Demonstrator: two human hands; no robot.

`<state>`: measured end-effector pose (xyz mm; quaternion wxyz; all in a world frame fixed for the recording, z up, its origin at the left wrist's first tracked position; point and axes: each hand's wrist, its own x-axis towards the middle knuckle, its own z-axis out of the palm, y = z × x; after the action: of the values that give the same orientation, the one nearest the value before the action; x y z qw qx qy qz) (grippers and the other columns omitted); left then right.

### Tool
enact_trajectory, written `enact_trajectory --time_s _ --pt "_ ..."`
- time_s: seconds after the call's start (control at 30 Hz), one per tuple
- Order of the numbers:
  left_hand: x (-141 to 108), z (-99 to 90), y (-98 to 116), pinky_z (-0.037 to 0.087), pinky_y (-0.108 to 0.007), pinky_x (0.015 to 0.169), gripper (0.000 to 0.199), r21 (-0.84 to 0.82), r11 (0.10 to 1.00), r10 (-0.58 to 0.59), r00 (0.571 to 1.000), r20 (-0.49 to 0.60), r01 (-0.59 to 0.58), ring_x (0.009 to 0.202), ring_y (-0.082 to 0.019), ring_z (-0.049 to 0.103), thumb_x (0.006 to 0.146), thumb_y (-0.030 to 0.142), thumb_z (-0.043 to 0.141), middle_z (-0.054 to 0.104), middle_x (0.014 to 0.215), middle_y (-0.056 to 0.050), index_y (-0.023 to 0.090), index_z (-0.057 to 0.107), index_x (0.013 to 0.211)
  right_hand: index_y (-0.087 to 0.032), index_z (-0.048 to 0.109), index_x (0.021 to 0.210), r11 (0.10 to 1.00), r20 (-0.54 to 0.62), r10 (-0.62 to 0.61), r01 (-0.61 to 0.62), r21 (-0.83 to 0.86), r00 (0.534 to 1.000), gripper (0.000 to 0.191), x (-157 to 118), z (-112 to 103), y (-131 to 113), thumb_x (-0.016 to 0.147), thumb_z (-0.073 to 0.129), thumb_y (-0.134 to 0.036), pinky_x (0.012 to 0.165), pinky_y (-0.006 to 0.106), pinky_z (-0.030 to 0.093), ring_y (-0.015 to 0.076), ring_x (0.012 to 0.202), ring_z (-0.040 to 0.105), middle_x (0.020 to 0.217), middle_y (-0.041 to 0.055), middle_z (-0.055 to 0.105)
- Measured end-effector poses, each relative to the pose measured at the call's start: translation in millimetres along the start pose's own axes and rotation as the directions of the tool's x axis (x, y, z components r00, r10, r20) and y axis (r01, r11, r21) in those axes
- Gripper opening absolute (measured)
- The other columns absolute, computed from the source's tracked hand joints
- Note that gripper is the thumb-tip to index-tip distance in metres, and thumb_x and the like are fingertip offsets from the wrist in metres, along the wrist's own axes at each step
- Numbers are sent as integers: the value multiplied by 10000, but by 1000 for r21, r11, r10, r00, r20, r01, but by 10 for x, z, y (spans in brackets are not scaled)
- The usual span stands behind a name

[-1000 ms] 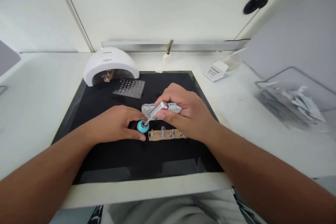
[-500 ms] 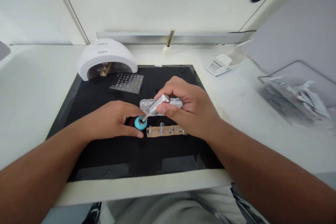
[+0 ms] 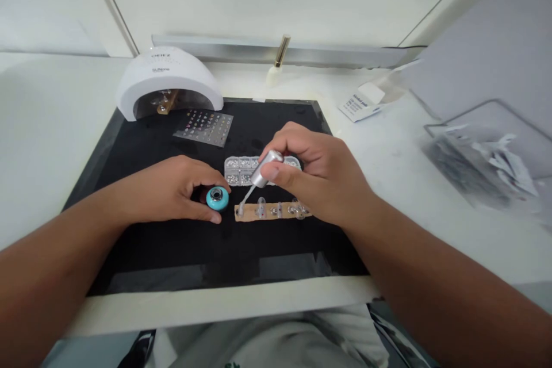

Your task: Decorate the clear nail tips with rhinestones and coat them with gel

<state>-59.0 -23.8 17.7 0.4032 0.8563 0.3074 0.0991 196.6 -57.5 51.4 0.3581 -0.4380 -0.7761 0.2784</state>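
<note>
My left hand is closed around a turquoise nail polish bottle, whose open neck faces up. In my right hand is the silver cap of a nail polish brush, gripped between thumb and fingers. The brush tip slants down to the leftmost clear false nail on a tan strip; it appears to touch that nail. Several more clear nails with small decorations stand along the strip, its right end partly hidden by my right hand. Behind it lies a clear compartment case of rhinestones, partly covered by the same hand.
A white nail lamp stands back left with another strip of nails inside. Before it lies a sticker sheet on the black mat. Behind are a gold-capped bottle and an alcohol pad box; packets lie right.
The brush has come out of the turquoise bottle's neck and moved to the leftmost nail on the strip. My left hand and the bottle appear slightly farther left.
</note>
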Motion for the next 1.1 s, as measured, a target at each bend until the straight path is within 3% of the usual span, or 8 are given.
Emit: enact_trajectory --time_s 0.23,0.53,1.1 --pt "-48 -70 -60 466 -222 622 231 -41 999 -3 1000 4 3 687 -125 616 832 437 798 695 794 33 236 745 931 -173 707 750 998 106 11 -4 -68 994 331 25 18 -19 923 711 -456 648 257 396 129 753 576 770 8 594" --pt "-56 -82 -50 450 -193 595 221 -57 998 18 1000 23 -17 661 -88 587 851 414 800 659 761 54 222 694 878 -163 706 743 995 105 68 -60 -73 992 248 33 70 -72 903 737 -350 633 251 359 127 766 566 728 -10 609" --pt "-54 -87 -31 469 -203 615 210 -41 999 15 999 35 -14 679 -103 607 859 401 786 692 789 36 216 721 932 -164 699 729 988 96 105 -93 -121 990 293 47 76 -83 911 757 -387 637 256 353 114 732 560 726 -24 638"
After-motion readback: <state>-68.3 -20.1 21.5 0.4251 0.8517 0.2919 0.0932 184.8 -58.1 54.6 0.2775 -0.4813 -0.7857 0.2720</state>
